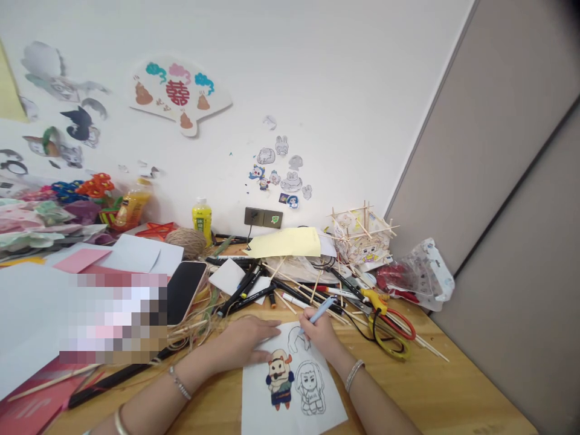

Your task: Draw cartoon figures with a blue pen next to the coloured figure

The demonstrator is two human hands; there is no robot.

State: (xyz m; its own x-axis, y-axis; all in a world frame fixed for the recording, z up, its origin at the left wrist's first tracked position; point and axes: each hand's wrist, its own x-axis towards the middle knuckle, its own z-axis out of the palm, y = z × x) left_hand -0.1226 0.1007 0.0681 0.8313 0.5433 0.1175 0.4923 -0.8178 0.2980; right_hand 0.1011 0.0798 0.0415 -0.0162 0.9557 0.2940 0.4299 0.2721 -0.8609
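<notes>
A white sheet (290, 417) with cartoon figures lies on the wooden table (430, 386) in front of me. One figure is coloured, two are outlines. My left hand (247, 341) rests flat on the sheet's upper left part, fingers stretched out. My right hand (322, 332) is closed on a light blue pen (317, 314), whose tip touches the top outline drawing (299, 341).
Black markers (247, 287), wooden sticks (299, 284) and red and yellow scissors (394, 329) lie just behind the sheet. A phone (185, 290), a twine ball (186, 241), papers and a yellow bottle (202, 219) sit to the left. A stick frame (362, 235) stands near the right wall.
</notes>
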